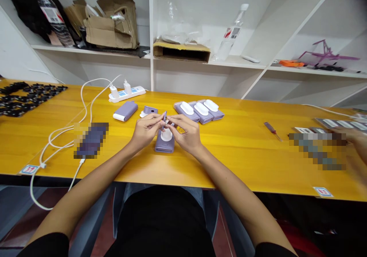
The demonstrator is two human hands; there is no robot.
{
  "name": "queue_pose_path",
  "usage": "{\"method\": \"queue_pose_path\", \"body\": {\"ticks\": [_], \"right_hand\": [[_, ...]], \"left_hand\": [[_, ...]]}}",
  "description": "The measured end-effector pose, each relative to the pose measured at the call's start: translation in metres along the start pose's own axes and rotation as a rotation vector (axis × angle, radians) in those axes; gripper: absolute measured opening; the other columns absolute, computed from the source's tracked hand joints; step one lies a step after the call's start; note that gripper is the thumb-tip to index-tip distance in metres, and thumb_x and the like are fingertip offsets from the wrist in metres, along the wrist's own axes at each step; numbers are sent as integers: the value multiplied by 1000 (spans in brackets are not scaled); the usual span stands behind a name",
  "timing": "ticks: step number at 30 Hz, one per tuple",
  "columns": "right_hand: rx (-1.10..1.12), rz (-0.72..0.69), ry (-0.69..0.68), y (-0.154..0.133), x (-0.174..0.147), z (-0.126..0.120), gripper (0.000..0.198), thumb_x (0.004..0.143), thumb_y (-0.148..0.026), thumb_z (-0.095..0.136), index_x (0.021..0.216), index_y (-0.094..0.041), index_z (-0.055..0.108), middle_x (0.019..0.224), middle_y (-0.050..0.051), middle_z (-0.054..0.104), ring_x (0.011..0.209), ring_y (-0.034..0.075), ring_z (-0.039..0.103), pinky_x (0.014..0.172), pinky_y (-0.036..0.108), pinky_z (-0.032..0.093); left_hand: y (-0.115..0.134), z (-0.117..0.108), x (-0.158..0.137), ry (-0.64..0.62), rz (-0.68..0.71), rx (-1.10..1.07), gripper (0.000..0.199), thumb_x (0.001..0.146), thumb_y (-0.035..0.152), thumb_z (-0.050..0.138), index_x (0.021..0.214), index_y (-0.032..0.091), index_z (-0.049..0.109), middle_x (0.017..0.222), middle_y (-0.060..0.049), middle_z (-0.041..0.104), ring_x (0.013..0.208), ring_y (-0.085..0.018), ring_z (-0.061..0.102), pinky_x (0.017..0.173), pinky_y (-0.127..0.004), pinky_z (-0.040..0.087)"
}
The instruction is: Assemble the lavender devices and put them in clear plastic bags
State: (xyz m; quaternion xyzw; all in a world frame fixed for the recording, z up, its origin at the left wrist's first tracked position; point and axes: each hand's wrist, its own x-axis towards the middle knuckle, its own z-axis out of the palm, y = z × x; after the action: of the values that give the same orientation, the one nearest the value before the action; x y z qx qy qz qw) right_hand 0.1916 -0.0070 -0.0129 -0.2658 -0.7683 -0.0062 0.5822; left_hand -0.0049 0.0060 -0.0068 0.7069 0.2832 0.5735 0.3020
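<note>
My left hand (146, 131) and my right hand (185, 131) meet at the middle of the table, fingertips pinched together on a small flat purple piece (164, 116). Fingers cover much of it, so its kind cannot be made out. Just below them lies a purple device with a round white top (164, 144), partly hidden by my hands. Behind my left hand sits a small purple block with a white part (150, 110). Several purple devices with white oval pads (203, 112) lie side by side behind my right hand.
A purple case with a white end (125, 110) and a white power strip (127, 94) are at the back left. A phone (91, 140) and looping white cable (49, 142) lie left. To the right are a screwdriver (272, 131) and another person's hand (354, 138). Shelves stand behind.
</note>
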Motion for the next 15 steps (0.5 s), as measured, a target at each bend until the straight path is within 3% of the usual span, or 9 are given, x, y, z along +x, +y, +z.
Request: {"method": "queue_pose_path", "body": {"ticks": [8, 15], "right_hand": [[11, 15, -21, 3, -1, 1, 25, 103, -16, 68, 122, -25, 81, 118, 12, 76, 103, 23, 78, 92, 45, 70], [27, 48, -5, 5, -1, -1, 22, 102, -17, 69, 117, -23, 83, 112, 11, 79, 101, 23, 78, 90, 43, 69]], "left_hand": [[0, 1, 0, -43, 4, 47, 32, 97, 45, 77, 114, 21, 89, 109, -12, 81, 91, -20, 74, 77, -31, 66], [-3, -3, -1, -127, 1, 72, 32, 96, 43, 78, 119, 23, 88, 113, -11, 82, 99, -22, 75, 87, -33, 62]]}}
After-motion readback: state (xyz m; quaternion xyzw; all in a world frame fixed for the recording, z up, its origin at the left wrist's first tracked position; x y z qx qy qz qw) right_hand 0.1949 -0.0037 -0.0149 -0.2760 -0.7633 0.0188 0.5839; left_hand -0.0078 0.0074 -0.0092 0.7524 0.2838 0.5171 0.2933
